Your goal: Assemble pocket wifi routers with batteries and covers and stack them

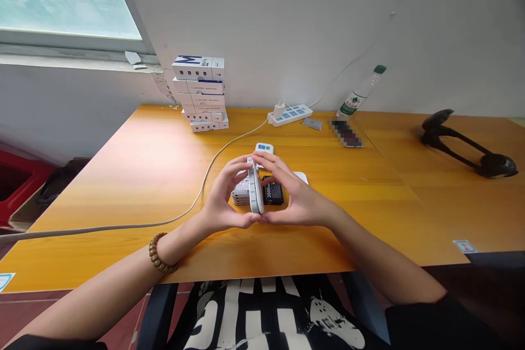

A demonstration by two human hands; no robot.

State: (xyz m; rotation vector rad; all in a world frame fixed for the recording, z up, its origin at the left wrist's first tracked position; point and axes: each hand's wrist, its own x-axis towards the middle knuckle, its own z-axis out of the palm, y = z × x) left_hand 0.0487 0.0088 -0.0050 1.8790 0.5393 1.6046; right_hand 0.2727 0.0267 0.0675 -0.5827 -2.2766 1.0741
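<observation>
Between my two hands a slim white plastic device (255,188) with small vent slots along its edge is held upright on its side. My left hand (223,194) grips it from the left, fingertips at its top end and thumb at the bottom. From the other side my right hand (297,194) holds the same device with fingertips and thumb. Behind my left fingers lies a stack of white plastic pieces (241,191), partly hidden. A black battery marked 3000 (273,192) rests beneath my right fingers. Just beyond my fingertips is a white device with a printed label (264,148).
Several white boxes (208,101) are stacked at the back left. A white power strip (290,115) sits by the wall, its cable (205,180) crossing the table leftwards. A water bottle (356,95), a blurred phone (346,133) and a black stand-like object (463,145) are at the right.
</observation>
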